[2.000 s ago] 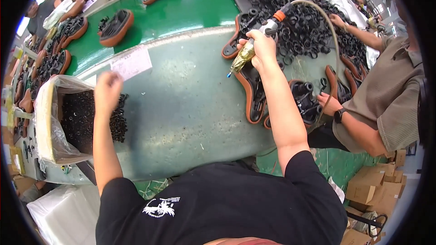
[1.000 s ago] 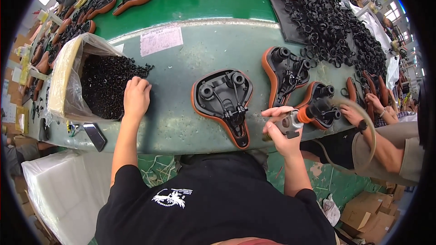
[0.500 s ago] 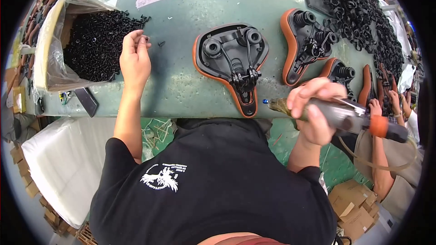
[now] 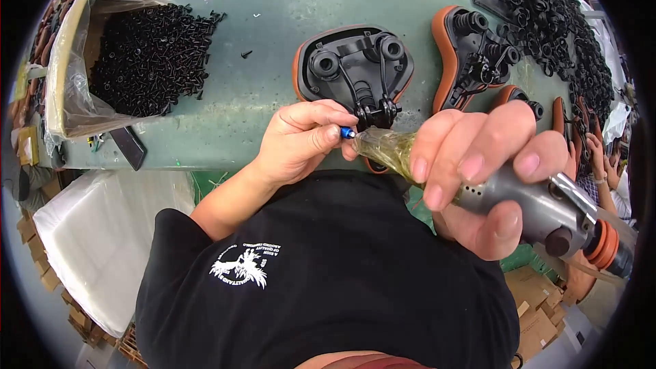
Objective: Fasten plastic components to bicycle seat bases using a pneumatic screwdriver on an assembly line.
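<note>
Pinching a screw at the blue bit tip (image 4: 348, 132) with left hand (image 4: 301, 140), right hand (image 4: 478, 178) clenched round driver (image 4: 526, 205) above saddle (image 4: 352, 68) on worktop (image 4: 239, 96): risks dropping the screw or nipping fingertips if triggered early.

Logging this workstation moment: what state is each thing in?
Left hand: pinching at the driver's blue tip.
Right hand: gripping grey pneumatic screwdriver.
Black-and-orange bicycle saddle: upside down on green table.
Plastic-lined box of black screws: open, full.
</note>
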A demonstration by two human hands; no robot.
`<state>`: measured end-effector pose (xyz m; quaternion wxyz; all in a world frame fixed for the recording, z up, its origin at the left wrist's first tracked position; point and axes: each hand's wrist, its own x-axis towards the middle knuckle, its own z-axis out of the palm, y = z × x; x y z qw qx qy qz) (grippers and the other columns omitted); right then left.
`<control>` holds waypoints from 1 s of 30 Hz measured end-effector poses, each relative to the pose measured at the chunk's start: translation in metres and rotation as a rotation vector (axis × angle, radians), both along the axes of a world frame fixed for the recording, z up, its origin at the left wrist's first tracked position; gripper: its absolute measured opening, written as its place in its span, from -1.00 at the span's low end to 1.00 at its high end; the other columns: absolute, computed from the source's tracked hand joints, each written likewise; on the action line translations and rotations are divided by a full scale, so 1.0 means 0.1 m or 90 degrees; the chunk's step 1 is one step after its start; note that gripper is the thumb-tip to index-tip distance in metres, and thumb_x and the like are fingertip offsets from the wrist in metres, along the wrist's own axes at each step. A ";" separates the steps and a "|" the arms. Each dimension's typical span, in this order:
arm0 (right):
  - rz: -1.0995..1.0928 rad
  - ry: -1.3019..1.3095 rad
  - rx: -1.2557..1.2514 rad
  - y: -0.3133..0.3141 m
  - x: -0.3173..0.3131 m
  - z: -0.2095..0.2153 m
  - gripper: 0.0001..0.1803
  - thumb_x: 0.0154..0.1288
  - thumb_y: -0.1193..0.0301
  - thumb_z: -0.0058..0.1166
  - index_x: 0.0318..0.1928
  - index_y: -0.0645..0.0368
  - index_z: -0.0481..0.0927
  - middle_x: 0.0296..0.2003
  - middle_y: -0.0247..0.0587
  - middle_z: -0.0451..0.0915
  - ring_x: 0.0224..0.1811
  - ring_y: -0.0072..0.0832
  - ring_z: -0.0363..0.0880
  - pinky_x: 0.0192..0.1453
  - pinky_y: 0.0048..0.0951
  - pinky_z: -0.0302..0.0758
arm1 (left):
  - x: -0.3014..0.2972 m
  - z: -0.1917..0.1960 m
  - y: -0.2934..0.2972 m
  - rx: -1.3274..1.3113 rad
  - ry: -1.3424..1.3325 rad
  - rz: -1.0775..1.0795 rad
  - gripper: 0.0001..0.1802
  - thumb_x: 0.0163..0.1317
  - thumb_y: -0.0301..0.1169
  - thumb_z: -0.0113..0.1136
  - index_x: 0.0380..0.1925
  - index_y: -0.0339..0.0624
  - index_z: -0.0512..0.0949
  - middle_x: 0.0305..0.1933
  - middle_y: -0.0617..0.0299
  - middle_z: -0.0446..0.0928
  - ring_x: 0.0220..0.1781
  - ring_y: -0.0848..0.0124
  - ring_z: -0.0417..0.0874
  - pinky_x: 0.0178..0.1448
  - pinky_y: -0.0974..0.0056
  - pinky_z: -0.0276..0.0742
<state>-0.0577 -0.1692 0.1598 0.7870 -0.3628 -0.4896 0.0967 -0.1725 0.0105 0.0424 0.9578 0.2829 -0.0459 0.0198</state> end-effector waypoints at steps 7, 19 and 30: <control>0.016 -0.070 -0.003 0.00 0.11 -0.13 -0.50 0.58 0.29 0.09 0.37 0.14 0.25 0.03 -0.05 0.45 -0.35 -0.43 0.66 -0.15 -0.25 0.65 | 0.04 -0.02 0.16 0.181 0.002 0.013 -0.77 0.49 -0.53 0.27 0.04 -0.45 0.69 -0.02 -0.01 0.66 -0.23 0.26 0.78 -0.09 0.19 0.75; -0.011 -0.045 -0.028 -0.05 0.06 -0.10 -0.49 0.56 0.32 0.16 0.36 0.02 0.25 0.03 -0.09 0.47 -0.36 -0.43 0.65 -0.17 -0.25 0.65 | 0.14 0.10 0.13 0.325 -0.055 0.086 -0.72 0.59 -0.43 0.16 0.00 -0.52 0.68 -0.06 -0.09 0.68 -0.31 0.26 0.78 -0.19 0.26 0.73; -0.027 -0.106 -0.089 0.00 0.18 -0.08 -0.57 0.58 0.27 0.11 0.29 0.09 0.31 0.04 -0.02 0.47 -0.32 -0.41 0.65 -0.12 -0.23 0.61 | 0.38 0.00 0.50 1.040 -0.214 0.496 -0.23 -0.02 -0.37 0.59 0.25 -0.35 0.53 0.14 -0.07 0.64 0.19 -0.06 0.64 0.36 -0.04 0.50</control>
